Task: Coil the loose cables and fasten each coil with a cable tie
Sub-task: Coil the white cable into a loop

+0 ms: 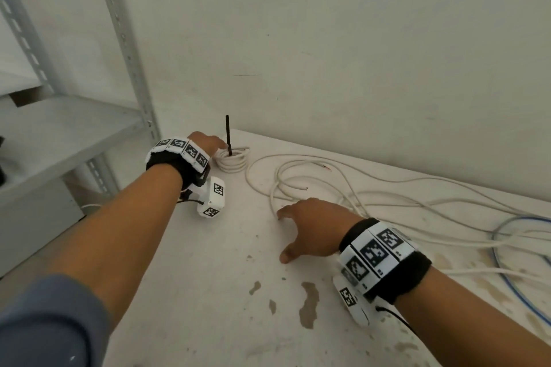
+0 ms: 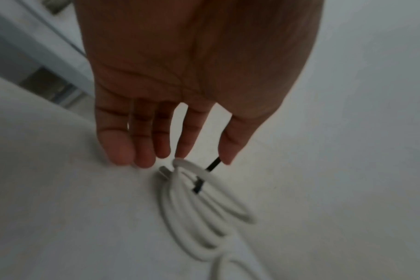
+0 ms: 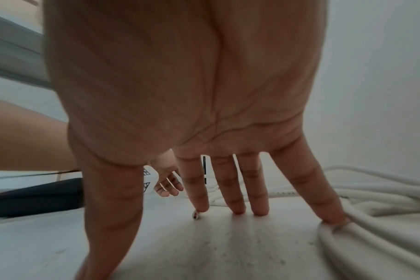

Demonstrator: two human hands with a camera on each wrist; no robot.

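A small coil of white cable (image 1: 233, 160) lies at the table's far left corner, with a black cable tie (image 1: 228, 135) round it and its tail standing upright. My left hand (image 1: 208, 143) hovers over the coil (image 2: 199, 204) with straight fingers. Its fingertips (image 2: 181, 154) are just at the top loop, and the tie's tail (image 2: 213, 165) passes by the thumb. Loose white cables (image 1: 343, 185) sprawl across the middle and right. My right hand (image 1: 295, 234) is spread flat among them, its little finger (image 3: 333, 217) touching a bundle (image 3: 372, 236). A cut cable end (image 3: 195, 216) lies at the index fingertip.
A grey metal shelf unit (image 1: 74, 128) stands close on the left, and a white wall runs behind the table (image 1: 208, 292). A blue cable (image 1: 507, 277) loops at the right edge. Brown stains (image 1: 310, 304) mark the near tabletop.
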